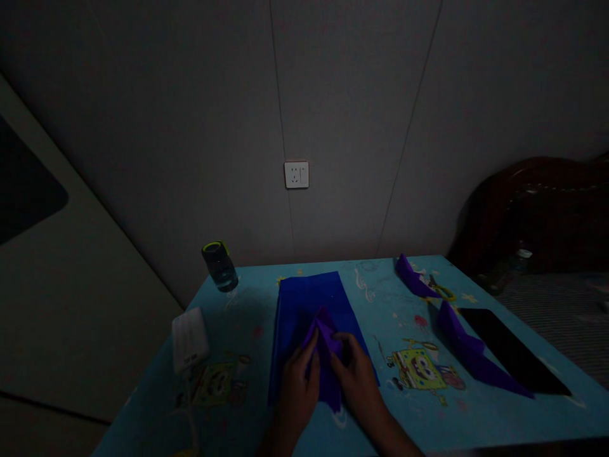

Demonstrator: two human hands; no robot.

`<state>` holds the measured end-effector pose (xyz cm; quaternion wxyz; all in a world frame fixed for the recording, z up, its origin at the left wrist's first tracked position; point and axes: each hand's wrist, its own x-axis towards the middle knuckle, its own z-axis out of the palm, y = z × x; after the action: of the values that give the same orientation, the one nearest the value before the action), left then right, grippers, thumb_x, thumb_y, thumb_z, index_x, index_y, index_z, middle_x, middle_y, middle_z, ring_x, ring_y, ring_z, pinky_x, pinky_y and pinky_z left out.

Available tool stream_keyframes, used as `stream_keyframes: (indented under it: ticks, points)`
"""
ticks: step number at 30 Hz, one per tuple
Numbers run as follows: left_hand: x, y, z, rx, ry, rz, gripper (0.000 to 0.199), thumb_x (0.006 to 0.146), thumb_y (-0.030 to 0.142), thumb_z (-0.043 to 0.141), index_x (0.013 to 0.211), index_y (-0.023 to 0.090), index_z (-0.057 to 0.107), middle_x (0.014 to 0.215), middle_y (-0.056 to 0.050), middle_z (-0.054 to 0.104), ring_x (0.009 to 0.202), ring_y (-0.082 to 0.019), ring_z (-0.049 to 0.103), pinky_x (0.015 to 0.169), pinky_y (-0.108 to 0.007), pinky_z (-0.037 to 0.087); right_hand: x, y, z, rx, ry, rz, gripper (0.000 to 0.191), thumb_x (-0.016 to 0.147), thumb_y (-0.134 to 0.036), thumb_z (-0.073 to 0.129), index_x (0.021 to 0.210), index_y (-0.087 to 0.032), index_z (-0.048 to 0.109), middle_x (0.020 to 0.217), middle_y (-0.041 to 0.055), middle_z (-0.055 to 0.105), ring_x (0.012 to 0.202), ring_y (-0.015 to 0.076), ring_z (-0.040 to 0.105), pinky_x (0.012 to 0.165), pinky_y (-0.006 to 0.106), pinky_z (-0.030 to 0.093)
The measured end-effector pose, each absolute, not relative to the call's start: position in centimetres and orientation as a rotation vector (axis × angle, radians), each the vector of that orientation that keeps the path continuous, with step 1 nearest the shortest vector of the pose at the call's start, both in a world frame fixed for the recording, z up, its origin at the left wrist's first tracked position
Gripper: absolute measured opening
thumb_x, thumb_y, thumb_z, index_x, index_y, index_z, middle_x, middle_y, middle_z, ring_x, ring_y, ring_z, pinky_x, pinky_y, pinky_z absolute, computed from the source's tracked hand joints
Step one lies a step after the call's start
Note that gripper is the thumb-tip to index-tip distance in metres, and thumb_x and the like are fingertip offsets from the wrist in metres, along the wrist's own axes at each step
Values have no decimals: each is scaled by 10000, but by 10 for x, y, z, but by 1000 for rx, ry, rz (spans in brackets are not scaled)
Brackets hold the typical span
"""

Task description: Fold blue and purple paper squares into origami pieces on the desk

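Note:
A folded piece of purple paper [324, 346] is held between both hands, its pointed top standing up. My left hand [301, 374] grips its left side, fingers closed along the edge. On the other side, my right hand [354, 368] pinches the paper between thumb and fingers. Under the hands lie blue paper sheets [314, 293] on the table. Two purple folded paper boats rest at the right: a nearer paper boat [469, 352] and a farther paper boat [413, 279]. The picture is dark, so the finer folds are hard to make out.
The table [257, 317] has a blue cartoon cover. At left stand a water bottle [220, 266] and a white power bank [189, 341] with a cable. At right lie yellow-handled scissors [443, 291] and a black flat tablet-like object [516, 352]. A wall socket [297, 174] is behind.

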<state>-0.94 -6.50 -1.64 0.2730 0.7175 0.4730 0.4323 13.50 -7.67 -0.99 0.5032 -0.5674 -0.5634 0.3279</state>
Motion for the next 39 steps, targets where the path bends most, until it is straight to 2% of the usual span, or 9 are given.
stream_keyframes:
  ticks: [4,8,12,17,20,26,32,39]
  points:
    - [-7,-76,-18,2042,1286,1112,443,975,248,404,1408,264,494,1395,-88,569,1287,-222,536,1083,-377,454,138,-76,-13,-1389,-1363,702,148,837,-325,562,941,-222,541,815,8,654,729,188,617,670,286,500]
    - [-7,-83,-22,2120,1344,1076,468,978,214,384,1440,255,445,1423,-104,539,1308,-222,514,1071,-385,465,139,-77,-11,-1449,-1436,503,116,791,-238,545,905,-219,558,846,22,641,782,198,612,723,304,488]
    - [-8,-85,-25,2137,1299,1090,480,981,192,374,1457,241,416,1450,-98,511,1330,-202,488,1085,-351,447,140,-80,-8,-1494,-1501,387,153,823,-299,560,942,-213,599,903,51,668,847,219,636,767,323,498]
    - [-9,-81,-24,2064,1301,1106,459,985,216,381,1440,227,442,1442,-95,522,1325,-197,494,1105,-357,424,140,-87,-8,-1593,-1563,401,294,906,-412,514,1076,-198,621,980,90,720,882,248,681,802,352,508]
    - [-11,-79,-23,2024,1316,1111,447,985,232,383,1424,202,465,1430,-111,533,1315,-201,505,1105,-367,423,140,-90,-7,-1609,-1593,449,331,934,-398,458,1148,-196,609,964,85,737,847,249,699,764,349,516]
    - [-10,-78,-26,1980,1318,1160,435,969,240,408,1392,206,505,1397,-107,567,1291,-209,531,1092,-367,436,141,-93,-4,-1560,-1577,566,335,966,-362,383,1166,-199,595,865,46,740,735,210,699,650,296,511]
    - [-9,-78,-27,1948,1319,1181,447,962,243,419,1401,192,485,1394,-116,569,1285,-207,536,1084,-356,440,141,-94,-5,-1484,-1538,590,332,981,-350,350,1167,-200,580,855,33,722,711,184,683,672,283,521]
    - [-9,-78,-26,1937,1342,1180,447,957,248,424,1392,180,498,1377,-131,581,1272,-214,550,1076,-358,446,142,-93,-5,-1462,-1522,581,328,982,-350,367,1172,-212,596,956,48,733,815,193,701,731,285,540]
